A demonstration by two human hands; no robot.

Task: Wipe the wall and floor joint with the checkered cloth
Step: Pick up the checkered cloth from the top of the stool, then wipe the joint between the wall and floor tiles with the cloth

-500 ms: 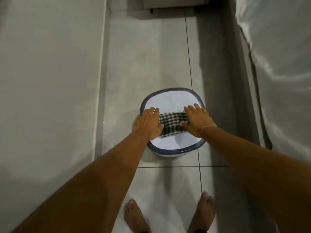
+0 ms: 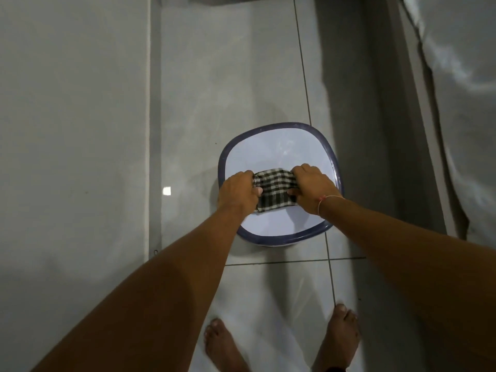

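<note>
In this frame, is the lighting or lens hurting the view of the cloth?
Head view: dim light, a glare spot on the floor, wide-angle bending at the edges; the checkered cloth stays readable between the left hand and right hand.

Home interior, narrow tiled passage, glossy pale floor tiles with dark grout lines, plain painted wall, blue-rimmed plastic basin, bare feet

Dim, flat indoor light, grey-green cast. Small bright square glare spot on floor tile near wall. Broad dark shadow band on floor right of basin. Soft highlights on white sheet at right. Wide-angle stretch: forearms balloon at bottom edges, grout lines bow. Overall soft, slight noise, no motion blur.
</note>
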